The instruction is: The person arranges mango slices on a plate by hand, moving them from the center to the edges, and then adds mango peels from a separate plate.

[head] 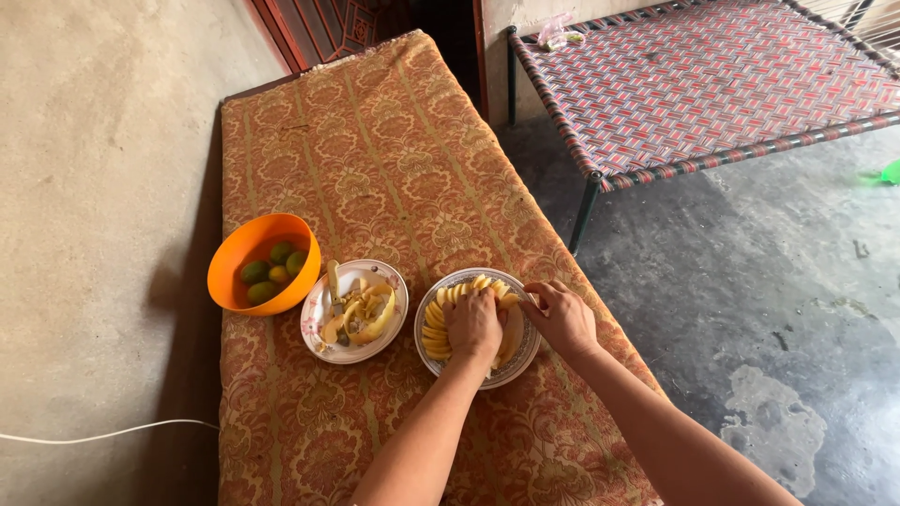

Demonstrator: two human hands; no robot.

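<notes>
Both hands are on the plate of yellow fruit slices (433, 330). The left hand (473, 325) lies knuckles-up, fingers curled onto the middle of the slices; the right hand (562, 314) pinches at the plate's right rim. The slices fan along the left edge. Farther left sit a plate of peels (319, 323) and an orange bowl (234, 258) of green fruit.

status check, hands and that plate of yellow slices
Left hand flat on the yellow slices. Right hand at the plate edge. Peel plate apart, nothing blocking.
</notes>
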